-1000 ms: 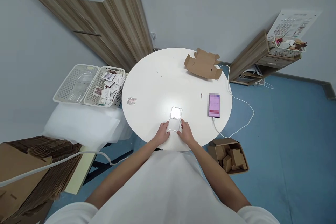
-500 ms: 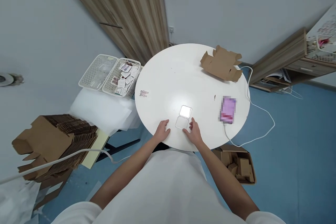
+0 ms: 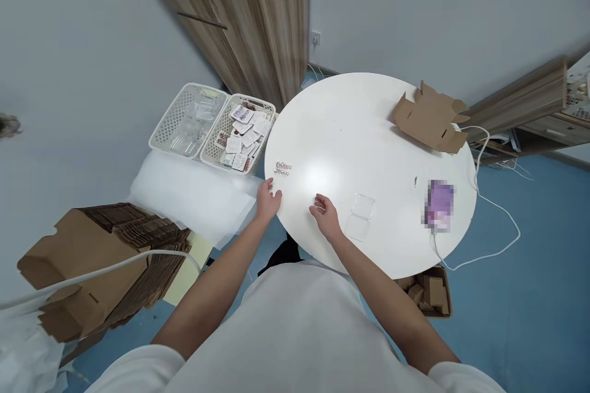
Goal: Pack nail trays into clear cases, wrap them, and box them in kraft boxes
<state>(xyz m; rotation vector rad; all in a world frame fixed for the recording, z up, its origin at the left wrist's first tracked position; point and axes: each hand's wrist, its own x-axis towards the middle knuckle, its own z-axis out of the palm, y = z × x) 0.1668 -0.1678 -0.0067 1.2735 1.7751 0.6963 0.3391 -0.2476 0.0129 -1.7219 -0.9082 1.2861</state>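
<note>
On the white round table (image 3: 350, 116) lies a small set of shiny pinkish pieces in two rows (image 3: 283, 169), perhaps false nails. My left hand (image 3: 268, 199) is at the table's left edge just below that set, thumb and fingers apart, holding nothing. Over the table to its right is my right hand (image 3: 326, 217), its fingers loosely bent with a gap to the thumb and nothing visible in them. A clear plastic case (image 3: 358, 227) lies unfolded flat, to the right of my right hand and touched by neither hand.
Left of the table stand a white basket of small cards (image 3: 249, 140) and another basket (image 3: 173, 120) with clear plastic cases. A flattened cardboard box (image 3: 428, 120) and a blurred purple device (image 3: 440, 204) with a white cable (image 3: 500, 206) occupy the table's right side.
Both hands have moved left, away from the clear case and towards the rows of pinkish pieces. The case stays lying unfolded on the table. My view has turned left.
</note>
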